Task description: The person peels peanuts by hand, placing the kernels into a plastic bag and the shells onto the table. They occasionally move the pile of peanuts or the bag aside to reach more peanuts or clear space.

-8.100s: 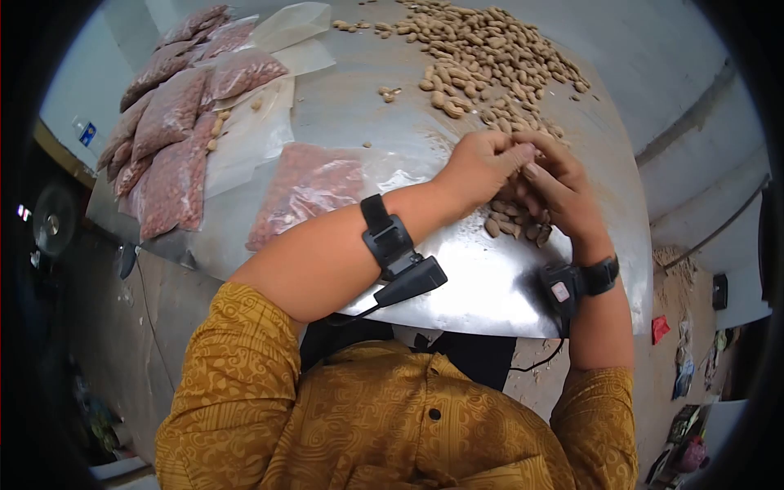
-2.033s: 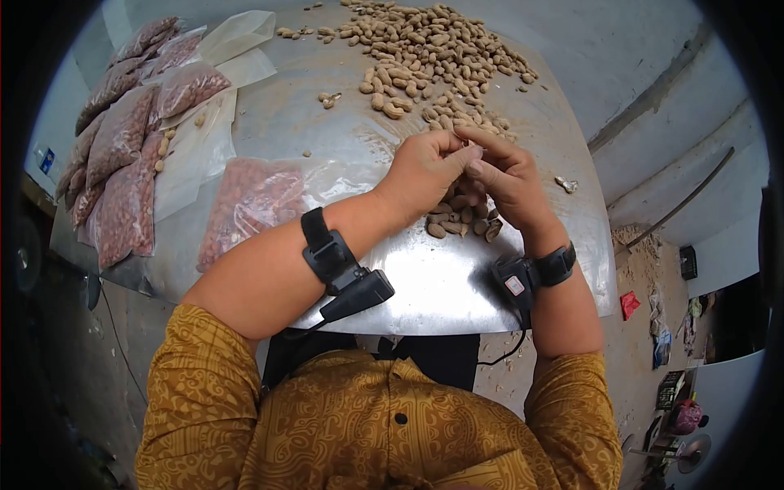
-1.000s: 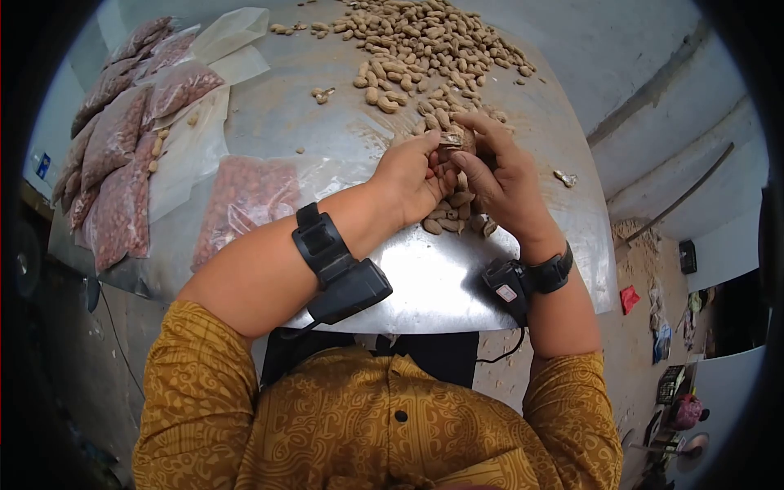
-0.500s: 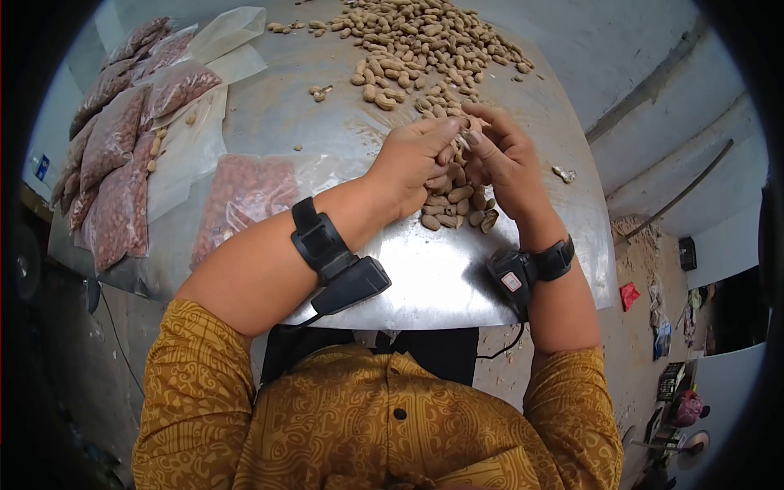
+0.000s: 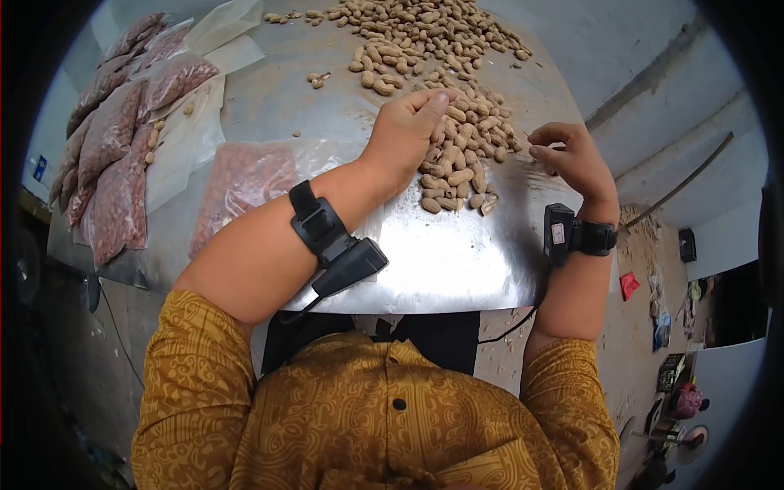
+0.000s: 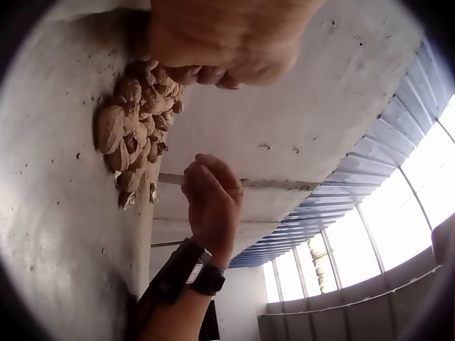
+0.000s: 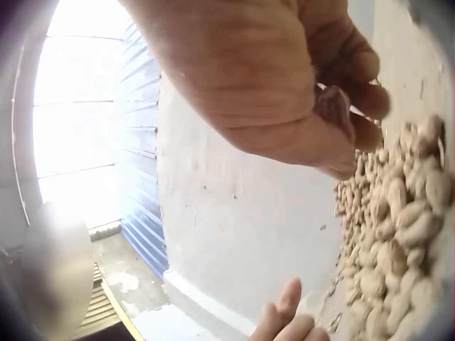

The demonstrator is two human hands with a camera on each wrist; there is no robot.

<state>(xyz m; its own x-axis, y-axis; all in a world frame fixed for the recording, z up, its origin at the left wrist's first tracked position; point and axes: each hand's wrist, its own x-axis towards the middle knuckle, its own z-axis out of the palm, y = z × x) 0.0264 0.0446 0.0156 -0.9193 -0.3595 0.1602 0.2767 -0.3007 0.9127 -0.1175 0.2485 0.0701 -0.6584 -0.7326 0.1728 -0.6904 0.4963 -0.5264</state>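
My left hand [image 5: 400, 135] hovers at the left side of a small heap of unshelled peanuts [image 5: 461, 167], its fingers curled and thumb against the index finger. Whatever lies inside its curled fingers is hidden. The right hand [image 5: 576, 159] is apart from it, over the table's right edge. In the right wrist view a brown piece of peanut shell [image 7: 333, 106] shows between the right thumb and fingers. The left wrist view shows the heap [image 6: 135, 131] below the left hand and the right hand [image 6: 213, 195] farther off.
More unshelled peanuts [image 5: 425, 33] spread over the back of the metal table [image 5: 474, 269]. A flat plastic bag of red kernels [image 5: 245, 188] lies left of the left forearm. Several filled bags [image 5: 114, 131] are stacked at the far left, with bare plastic bags [image 5: 229, 28] beside them.
Both hands were together over the heap, working at a peanut. Now the right hand has moved away to the right with a shell piece, uncovering the heap, while the left stays near it.
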